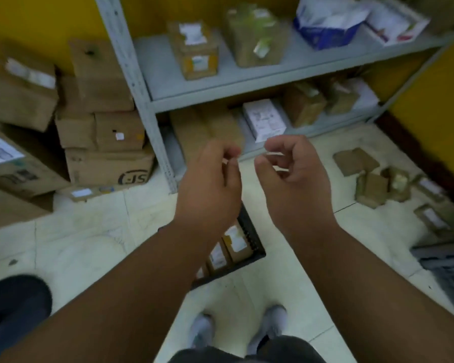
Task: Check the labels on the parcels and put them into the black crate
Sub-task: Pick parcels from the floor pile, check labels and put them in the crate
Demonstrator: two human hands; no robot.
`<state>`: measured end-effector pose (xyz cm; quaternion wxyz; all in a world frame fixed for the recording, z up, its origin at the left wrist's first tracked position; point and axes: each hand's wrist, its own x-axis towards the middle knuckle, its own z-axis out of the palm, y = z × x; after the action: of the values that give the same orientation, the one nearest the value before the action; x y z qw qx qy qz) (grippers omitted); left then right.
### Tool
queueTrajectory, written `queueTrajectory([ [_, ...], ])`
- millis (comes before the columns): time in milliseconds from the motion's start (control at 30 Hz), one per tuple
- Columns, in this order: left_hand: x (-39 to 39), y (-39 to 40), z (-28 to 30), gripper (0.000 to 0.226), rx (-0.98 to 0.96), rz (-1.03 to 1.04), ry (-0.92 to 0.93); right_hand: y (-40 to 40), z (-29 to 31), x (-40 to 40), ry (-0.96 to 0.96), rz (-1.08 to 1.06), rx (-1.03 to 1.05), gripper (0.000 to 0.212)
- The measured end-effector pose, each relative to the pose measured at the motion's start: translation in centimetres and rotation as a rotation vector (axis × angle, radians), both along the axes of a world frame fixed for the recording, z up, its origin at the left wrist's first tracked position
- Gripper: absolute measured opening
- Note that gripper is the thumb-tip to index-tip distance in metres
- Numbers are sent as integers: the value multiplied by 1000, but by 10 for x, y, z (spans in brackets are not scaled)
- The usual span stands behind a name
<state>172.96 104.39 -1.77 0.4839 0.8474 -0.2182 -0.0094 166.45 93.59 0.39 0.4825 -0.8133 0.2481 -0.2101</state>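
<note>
My left hand (pixel 210 179) and right hand (pixel 291 176) hold nothing, fingers loosely curled. Next I pick a floor parcel (pixel 371 188) for the black crate (pixel 249 229).

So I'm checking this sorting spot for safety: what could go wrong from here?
The black crate sits on the floor right ahead of the shoes, partly hidden under the arms, so stepping forward could trip on it. Small parcels lie loose on the floor to the right, easy to tread on. The picture is blurred, so labels may be misread.

Bare forearms, no sleeves; dark shorts (pixel 247 355); light grey shoes (pixel 269 326).
</note>
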Motion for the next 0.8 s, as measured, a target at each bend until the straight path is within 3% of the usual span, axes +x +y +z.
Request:
queueTrajectory([
  [100, -16, -35, 32, 14, 3, -102, -108, -32, 33, -31, -42, -55, -8, 25],
  [267, -70, -132, 66, 10, 16, -348, -135, -114, 57, -104, -36, -247, -56, 35],
  [567, -201, -355, 72, 12, -16, -633, -83, -305, 67, -263, 55, -586, -76, 45],
  [800, -242, -483, 68, 17, 9, -782, -40, -430, 73, -317, 85, -667, -28, 55],
])
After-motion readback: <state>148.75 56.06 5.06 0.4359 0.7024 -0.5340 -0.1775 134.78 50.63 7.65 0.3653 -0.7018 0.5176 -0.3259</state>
